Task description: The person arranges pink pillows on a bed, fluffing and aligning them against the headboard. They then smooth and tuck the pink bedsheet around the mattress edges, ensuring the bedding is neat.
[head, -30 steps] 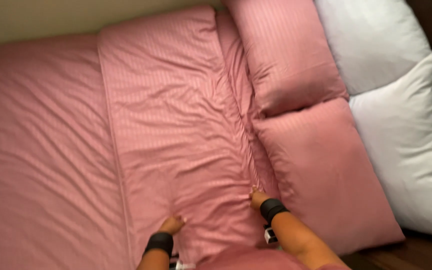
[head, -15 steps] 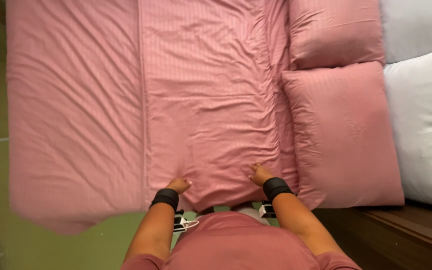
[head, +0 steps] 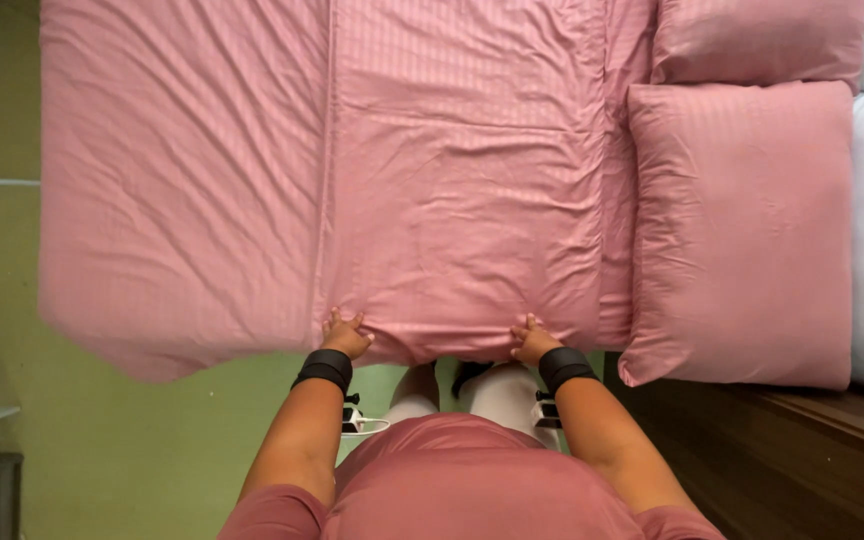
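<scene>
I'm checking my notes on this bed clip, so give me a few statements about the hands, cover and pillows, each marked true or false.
1. Both hands grip the near edge of the pink cover. True: left hand, right hand.
2. The pink pillows lie left of the cover. False: they lie to its right.
3. Each wrist wears a black band. True.
4. The floor is blue. False: it is green.

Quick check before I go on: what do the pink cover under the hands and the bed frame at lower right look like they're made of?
The pink cover, gripped at its near edge by the left hand and right hand, looks like woven cotton-type fabric with a faint satin stripe; it creases softly. The bed frame looks like dark wood with a smooth, slightly glossy finish, possibly veneer.
</scene>
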